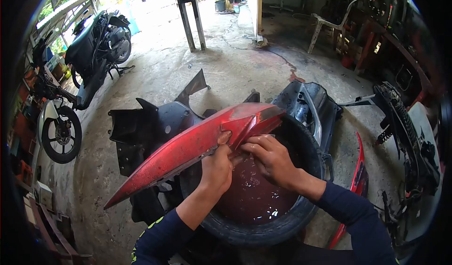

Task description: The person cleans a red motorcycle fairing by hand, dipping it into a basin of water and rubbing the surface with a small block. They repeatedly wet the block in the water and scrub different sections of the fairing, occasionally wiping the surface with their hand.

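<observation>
- Two bare hands at work on one red motorcycle fairing panel (188,147), long and pointed, held level over a tyre basin.
- Left hand (217,164): fingers curled shut about the panel's lower edge near its broad end, thumb up against the red face; it carries the panel's weight.
- Right hand (269,157): fingers bent and pressed to the underside of the panel's broad end, just beside the left hand; whether it holds a small cloth or pad cannot be told.
- Old tyre (263,227): lying flat on the concrete floor (226,72), filled with reddish water (252,196); the panel's broad end sits directly above it, not dipped.
- Black plastic body parts (150,128): heaped behind and left of the tyre, touching it.
- Second red panel (359,171): on edge, just right of the tyre.
- Parked motorcycles (96,44): well apart, at the far left.
- White plastic chair (327,25): far back, right.
- Step in hand, as judged: washing or rubbing down the panel's inner edge over the water.
- Next move, as judged: calls for a steady left-hand hold while the right works along the edge, keeping the panel over the tyre so that runoff falls into it.
</observation>
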A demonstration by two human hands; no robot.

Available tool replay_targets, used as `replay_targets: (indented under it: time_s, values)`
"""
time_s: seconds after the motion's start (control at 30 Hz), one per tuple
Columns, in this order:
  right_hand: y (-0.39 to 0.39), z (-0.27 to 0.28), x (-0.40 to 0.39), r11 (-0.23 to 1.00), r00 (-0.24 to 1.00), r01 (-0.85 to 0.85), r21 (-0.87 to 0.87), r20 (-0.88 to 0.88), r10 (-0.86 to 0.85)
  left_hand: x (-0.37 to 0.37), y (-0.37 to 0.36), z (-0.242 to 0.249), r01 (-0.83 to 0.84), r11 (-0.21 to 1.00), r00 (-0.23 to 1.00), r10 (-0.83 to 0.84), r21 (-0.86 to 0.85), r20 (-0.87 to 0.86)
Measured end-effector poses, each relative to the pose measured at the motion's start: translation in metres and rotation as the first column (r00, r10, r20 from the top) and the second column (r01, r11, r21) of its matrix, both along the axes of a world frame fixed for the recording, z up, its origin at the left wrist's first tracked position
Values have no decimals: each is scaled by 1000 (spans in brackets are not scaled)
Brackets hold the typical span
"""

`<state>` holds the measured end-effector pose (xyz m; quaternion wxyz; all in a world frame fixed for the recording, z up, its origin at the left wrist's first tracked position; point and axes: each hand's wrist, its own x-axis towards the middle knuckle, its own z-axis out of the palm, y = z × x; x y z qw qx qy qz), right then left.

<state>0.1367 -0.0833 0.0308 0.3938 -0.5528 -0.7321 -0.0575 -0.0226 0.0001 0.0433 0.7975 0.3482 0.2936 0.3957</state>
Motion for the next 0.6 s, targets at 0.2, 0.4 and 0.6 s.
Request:
replay_targets:
  time_s: [0.2, 0.4, 0.6]
  values:
    - [1, -5, 9, 1000, 1000, 5, 5, -4, -5, 4, -7, 1, -45, 999, 999, 45, -2, -17]
    - [-2, -3, 18, 985, 990, 138, -100, 47, -134, 3, -12, 3, -5, 1000, 1000, 5, 2, 25]
    - [-12, 5, -2, 999, 998, -47, -6, 28, 47, 7, -10, -9, -18, 1000, 998, 18, -2, 55]
